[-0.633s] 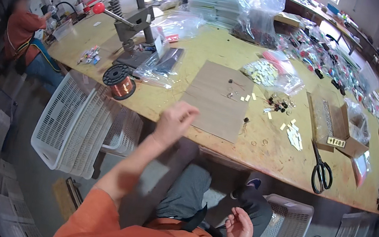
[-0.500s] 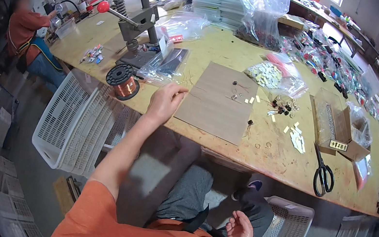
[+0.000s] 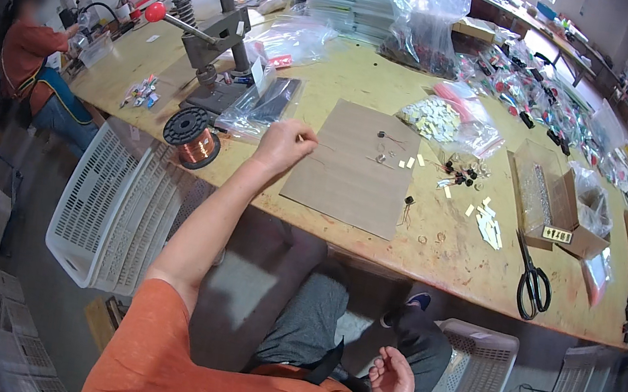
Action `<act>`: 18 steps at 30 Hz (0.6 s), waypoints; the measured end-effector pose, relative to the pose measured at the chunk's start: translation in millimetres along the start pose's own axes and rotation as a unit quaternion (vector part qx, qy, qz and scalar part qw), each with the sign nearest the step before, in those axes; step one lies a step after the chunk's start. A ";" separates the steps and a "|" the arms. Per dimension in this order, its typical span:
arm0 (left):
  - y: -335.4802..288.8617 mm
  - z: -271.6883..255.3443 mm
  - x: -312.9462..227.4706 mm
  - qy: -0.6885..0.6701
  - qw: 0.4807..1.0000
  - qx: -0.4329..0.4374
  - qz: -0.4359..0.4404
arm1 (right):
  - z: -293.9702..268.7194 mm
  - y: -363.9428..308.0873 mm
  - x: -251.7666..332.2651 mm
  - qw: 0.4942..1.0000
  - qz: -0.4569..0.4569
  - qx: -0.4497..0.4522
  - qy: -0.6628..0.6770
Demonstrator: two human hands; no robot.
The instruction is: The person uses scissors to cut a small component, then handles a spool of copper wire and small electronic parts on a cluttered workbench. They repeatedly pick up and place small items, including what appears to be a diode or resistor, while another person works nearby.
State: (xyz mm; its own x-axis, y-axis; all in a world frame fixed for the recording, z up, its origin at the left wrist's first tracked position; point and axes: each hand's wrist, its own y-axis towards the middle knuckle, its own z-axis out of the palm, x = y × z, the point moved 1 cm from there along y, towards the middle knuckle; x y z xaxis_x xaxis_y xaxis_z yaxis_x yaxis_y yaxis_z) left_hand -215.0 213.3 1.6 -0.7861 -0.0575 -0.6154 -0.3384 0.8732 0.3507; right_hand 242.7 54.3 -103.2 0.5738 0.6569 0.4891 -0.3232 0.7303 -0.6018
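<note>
My left hand (image 3: pixel 286 147) reaches over the left edge of a flat brown cardboard sheet (image 3: pixel 347 189) on the table. Its thumb and fingertips are pinched on a thin wire (image 3: pixel 327 147). Another fine strand lies close by on the sheet. On the cardboard's right part are a small black component with thin leads (image 3: pixel 381 135) and some tiny metal bits (image 3: pixel 381 158). My right hand (image 3: pixel 392 380) hovers above my lap, palm turned inward, its fingers loosely bent and apart with nothing visible in them.
A copper wire spool (image 3: pixel 193 137) and a lever press (image 3: pixel 211 43) stand to the left. Rightward lie black components (image 3: pixel 464 172), pale strips (image 3: pixel 489 226), black scissors (image 3: pixel 532 281) and an open carton (image 3: pixel 575 215). Plastic crates (image 3: pixel 113 207) flank my legs. A co-worker (image 3: pixel 33 65) stands far left.
My left hand has shifted slightly farther over the cardboard, away from me and rightward, still pinched. My right hand stays over my lap. The whole view has moved a little.
</note>
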 end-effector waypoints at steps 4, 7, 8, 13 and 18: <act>6.6 -5.6 12.6 -0.308 0.944 -0.041 -0.115 | -1.8 2.5 -1.2 1.000 0.006 -0.014 0.002; 15.0 -24.6 15.6 -0.447 0.874 -0.055 -0.183 | 1.8 2.2 -0.5 1.000 0.009 -0.014 0.006; 16.8 -30.9 27.3 -0.480 0.855 -0.084 -0.180 | 3.8 2.2 -1.2 1.000 0.013 -0.010 0.004; 18.4 -53.1 55.3 -0.572 0.789 -0.150 -0.166 | 5.0 1.7 -4.6 1.000 0.012 -0.007 0.002; 3.7 -70.4 52.1 -0.716 0.664 -0.180 -0.121 | 6.5 0.6 -8.0 0.999 -0.013 0.004 -0.046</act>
State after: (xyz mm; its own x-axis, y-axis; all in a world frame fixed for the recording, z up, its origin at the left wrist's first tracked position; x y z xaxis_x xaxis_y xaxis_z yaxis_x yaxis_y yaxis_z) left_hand -293.6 179.4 20.6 0.5232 0.5686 -0.6347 -0.6696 0.7350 0.1065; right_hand 233.0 50.7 -103.4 0.5101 0.6515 0.5616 -0.3147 0.7490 -0.5831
